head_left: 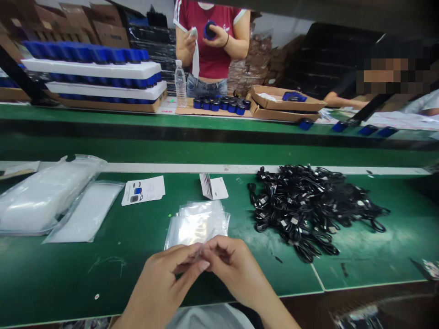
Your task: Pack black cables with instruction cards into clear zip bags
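Observation:
My left hand (171, 276) and my right hand (235, 267) meet above the near edge of the green bench, thumbs and fingers pinched together tip to tip. What they pinch is small and mostly hidden by the fingers; a translucent bit shows there. Just beyond the fingertips lies a loose stack of clear plastic bags (197, 224), its near edge covered by my hands. Behind it are a folded leaflet stack (214, 186) standing partly open and, to the left, a flat pile of printed leaflets (144, 189). Bundled black cables (302, 205) are heaped on the right.
Packs of translucent bags (48, 196) lie at the left. Across a raised ledge, a person (212, 41) holds a round dark-blue item and a white cloth. Blue items (221, 105), a plastic bottle (180, 84), cardboard trays (284, 105) and foam-layered stacks (96, 68) stand there. Another person is far right.

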A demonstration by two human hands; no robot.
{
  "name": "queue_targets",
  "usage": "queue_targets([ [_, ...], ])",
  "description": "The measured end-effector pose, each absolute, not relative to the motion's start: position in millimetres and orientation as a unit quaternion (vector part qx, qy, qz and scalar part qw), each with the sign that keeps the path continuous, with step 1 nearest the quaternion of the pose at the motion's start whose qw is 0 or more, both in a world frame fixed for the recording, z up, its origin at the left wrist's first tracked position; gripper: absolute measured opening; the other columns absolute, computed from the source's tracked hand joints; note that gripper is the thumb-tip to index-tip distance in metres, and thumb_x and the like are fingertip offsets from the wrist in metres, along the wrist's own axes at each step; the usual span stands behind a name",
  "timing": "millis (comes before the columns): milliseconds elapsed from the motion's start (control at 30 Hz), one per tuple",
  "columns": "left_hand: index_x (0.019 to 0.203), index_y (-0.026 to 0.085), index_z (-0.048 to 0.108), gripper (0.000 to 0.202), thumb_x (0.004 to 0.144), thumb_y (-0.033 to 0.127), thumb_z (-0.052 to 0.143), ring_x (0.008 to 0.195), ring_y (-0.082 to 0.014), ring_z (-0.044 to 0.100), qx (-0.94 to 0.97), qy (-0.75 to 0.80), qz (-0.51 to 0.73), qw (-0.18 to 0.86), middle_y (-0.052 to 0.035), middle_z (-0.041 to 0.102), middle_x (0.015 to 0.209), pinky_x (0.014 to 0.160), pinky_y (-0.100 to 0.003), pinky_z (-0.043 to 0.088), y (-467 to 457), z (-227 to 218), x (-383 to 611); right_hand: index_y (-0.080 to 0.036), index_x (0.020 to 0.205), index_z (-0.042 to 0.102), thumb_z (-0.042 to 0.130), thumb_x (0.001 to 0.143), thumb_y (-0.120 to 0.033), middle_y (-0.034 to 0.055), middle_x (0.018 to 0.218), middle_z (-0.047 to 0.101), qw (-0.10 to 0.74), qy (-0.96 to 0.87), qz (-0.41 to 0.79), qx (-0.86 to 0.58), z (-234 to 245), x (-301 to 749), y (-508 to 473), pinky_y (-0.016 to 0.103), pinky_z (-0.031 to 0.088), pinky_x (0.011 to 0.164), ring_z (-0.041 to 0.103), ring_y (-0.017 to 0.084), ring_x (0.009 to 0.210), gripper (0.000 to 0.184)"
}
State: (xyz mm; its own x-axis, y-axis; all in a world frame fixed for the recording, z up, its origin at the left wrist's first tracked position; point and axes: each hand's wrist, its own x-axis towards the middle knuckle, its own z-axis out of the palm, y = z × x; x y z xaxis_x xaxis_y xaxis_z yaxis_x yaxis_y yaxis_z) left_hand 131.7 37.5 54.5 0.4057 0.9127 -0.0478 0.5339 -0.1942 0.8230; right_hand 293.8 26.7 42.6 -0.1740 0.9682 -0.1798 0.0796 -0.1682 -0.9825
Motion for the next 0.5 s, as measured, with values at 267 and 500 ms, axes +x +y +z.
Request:
queue_targets([
  [267, 0.071, 0.021, 0.058, 0.025, 0.088, 0.026, 0.040, 0.053, -0.0121, 0.059, 0.813, 0.492, 0.138, 0.280, 0.0036, 0.062, 0.062, 0.051, -0.022, 0.042, 46, 58, 131, -0.017, 0.071, 0.060, 0.050, 0.079, -0.011, -0.0006, 0.067, 0.062, 0.322, -0.653, 0.406, -0.553, 43, 292, 21, 0.020, 0.044, 0.059, 0.058, 0.013, 0.062, 0.015],
  [500, 0.068, 0.020, 0.052, 0.021, 0.085, 0.018, 0.040, 0.053, -0.0127, 0.060, 0.827, 0.480, 0.170, 0.239, 0.0017, 0.061, 0.062, 0.049, -0.021, 0.043, 46, 45, 140, -0.019, 0.093, 0.063, 0.046, 0.083, -0.015, 0.0053, 0.084, 0.070, 0.329, -0.647, 0.373, -0.578, 45, 287, 16, 0.024, 0.048, 0.068, 0.067, 0.018, 0.075, 0.020],
])
